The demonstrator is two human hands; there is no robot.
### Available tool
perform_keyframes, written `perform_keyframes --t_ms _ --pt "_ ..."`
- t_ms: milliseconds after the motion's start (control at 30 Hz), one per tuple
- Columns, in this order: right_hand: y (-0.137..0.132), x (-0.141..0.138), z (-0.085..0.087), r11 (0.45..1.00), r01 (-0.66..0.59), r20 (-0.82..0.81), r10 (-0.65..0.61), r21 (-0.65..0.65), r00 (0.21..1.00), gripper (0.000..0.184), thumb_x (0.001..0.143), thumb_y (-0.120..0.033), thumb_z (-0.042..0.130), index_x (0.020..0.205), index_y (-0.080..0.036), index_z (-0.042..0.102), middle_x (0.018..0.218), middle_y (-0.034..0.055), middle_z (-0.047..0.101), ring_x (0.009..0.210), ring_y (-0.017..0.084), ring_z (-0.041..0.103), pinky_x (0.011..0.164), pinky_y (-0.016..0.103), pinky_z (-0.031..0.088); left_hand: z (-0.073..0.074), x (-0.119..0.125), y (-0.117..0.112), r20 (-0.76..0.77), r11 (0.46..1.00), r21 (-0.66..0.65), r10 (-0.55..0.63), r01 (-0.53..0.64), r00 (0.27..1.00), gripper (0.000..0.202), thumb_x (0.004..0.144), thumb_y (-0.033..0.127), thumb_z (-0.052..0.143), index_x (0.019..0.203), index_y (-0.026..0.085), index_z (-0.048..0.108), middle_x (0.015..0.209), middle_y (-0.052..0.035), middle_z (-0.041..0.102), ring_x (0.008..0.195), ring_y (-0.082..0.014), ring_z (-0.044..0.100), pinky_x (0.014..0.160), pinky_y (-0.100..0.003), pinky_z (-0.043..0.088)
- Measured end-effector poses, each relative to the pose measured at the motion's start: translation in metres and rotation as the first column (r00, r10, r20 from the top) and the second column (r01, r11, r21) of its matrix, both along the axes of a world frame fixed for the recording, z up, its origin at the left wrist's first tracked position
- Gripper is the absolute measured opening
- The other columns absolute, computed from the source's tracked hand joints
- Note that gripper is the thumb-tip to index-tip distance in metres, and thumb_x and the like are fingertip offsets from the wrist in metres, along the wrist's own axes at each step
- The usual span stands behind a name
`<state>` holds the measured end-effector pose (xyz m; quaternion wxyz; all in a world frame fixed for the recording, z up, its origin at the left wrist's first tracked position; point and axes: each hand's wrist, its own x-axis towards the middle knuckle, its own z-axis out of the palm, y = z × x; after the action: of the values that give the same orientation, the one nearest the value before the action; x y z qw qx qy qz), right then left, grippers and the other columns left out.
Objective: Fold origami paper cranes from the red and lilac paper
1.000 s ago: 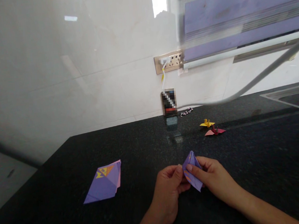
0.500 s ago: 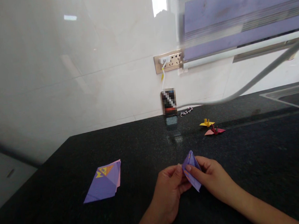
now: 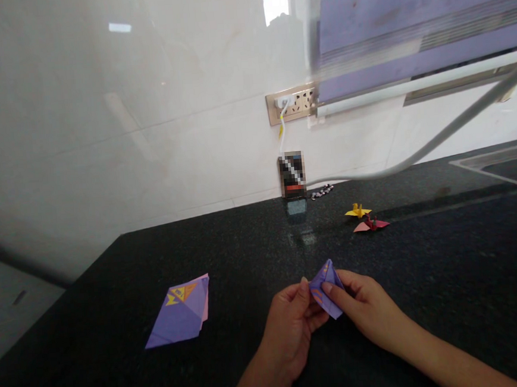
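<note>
Both hands pinch a small folded purple paper piece (image 3: 325, 286) with orange marks, held just above the black stone counter (image 3: 245, 248) near its front edge. My left hand (image 3: 293, 325) grips its left side with thumb and fingers closed. My right hand (image 3: 368, 310) presses its right side, fingers curled round it. The paper's lower tip is hidden between my fingers.
A stack of purple and pink folded paper (image 3: 181, 313) lies on the counter to the left. A yellow paper crane (image 3: 357, 211) and a red paper crane (image 3: 371, 225) sit further back right. A small box (image 3: 292, 176) stands at the wall under a socket strip (image 3: 291, 104).
The purple piece has become shorter and more folded between my fingers. Both hands stayed in about the same place.
</note>
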<state>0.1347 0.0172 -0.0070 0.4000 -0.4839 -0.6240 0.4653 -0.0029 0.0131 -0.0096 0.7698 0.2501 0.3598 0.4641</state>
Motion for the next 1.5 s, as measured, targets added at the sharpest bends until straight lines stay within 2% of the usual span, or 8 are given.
perform_keyframes --t_ms 267,500,700,933,1167,1500 --pt "-0.0018 -0.0009 0.0015 1.000 0.022 0.014 -0.022 -0.017 1.000 0.020 0.081 -0.030 0.045 0.079 -0.017 0.060 0.073 0.0026 0.062 0.068 0.017 0.057 0.060 0.025 0.044 0.0031 0.0011 -0.0001 0.061 1.000 -0.016 -0.019 0.020 0.998 0.029 0.076 0.035 0.053 0.074 0.007 0.060 0.070 -0.0071 0.061 0.066 -0.0136 0.057 0.070 -0.030 0.043" --pt "-0.0008 -0.0014 -0.0042 0.999 0.038 -0.004 -0.038 -0.031 0.999 0.020 0.080 -0.032 0.046 0.079 -0.016 0.059 0.071 0.0027 0.062 0.064 0.016 0.056 0.055 0.024 0.045 -0.0003 0.0021 -0.0005 0.090 0.998 -0.047 -0.026 0.030 0.996 0.025 0.079 0.030 0.052 0.074 0.007 0.060 0.064 -0.0044 0.057 0.060 -0.0100 0.054 0.066 -0.027 0.043" --pt "-0.0016 -0.0017 -0.0050 0.999 0.049 0.024 -0.049 -0.009 0.999 0.019 0.080 -0.031 0.047 0.076 -0.017 0.059 0.070 0.0024 0.062 0.064 0.016 0.056 0.057 0.024 0.045 -0.0020 0.0042 -0.0008 0.084 1.000 -0.024 -0.007 0.009 0.996 0.024 0.079 0.029 0.052 0.071 0.008 0.059 0.063 -0.0038 0.057 0.059 -0.0091 0.053 0.067 -0.028 0.043" --pt "-0.0014 -0.0005 -0.0046 0.999 0.047 0.072 -0.049 0.023 0.996 0.018 0.080 -0.029 0.047 0.076 -0.017 0.059 0.071 0.0026 0.062 0.066 0.016 0.057 0.058 0.025 0.044 0.0008 0.0049 -0.0021 -0.002 0.998 0.061 -0.004 0.004 1.000 0.024 0.079 0.029 0.051 0.071 0.008 0.060 0.062 -0.0050 0.058 0.059 -0.0108 0.054 0.065 -0.028 0.044" --pt "-0.0007 -0.0013 -0.0025 0.999 0.040 0.097 -0.043 0.031 0.994 0.021 0.080 -0.030 0.046 0.070 -0.016 0.058 0.067 0.0025 0.060 0.062 0.015 0.054 0.054 0.024 0.042 0.0032 0.0057 -0.0043 -0.106 0.990 0.133 0.064 -0.049 0.992 0.019 0.074 0.026 0.058 0.072 0.007 0.063 0.064 -0.0063 0.060 0.060 -0.0122 0.055 0.063 -0.030 0.046" --pt "-0.0030 -0.0028 0.0003 1.000 0.024 0.114 -0.026 0.021 0.993 0.019 0.079 -0.026 0.045 0.066 -0.016 0.055 0.064 0.0018 0.058 0.058 0.014 0.052 0.052 0.023 0.039 0.0034 0.0059 -0.0052 -0.338 0.974 0.221 0.117 -0.042 0.934 0.025 0.070 0.028 0.061 0.083 0.008 0.066 0.069 -0.0078 0.064 0.062 -0.0147 0.057 0.065 -0.031 0.047"
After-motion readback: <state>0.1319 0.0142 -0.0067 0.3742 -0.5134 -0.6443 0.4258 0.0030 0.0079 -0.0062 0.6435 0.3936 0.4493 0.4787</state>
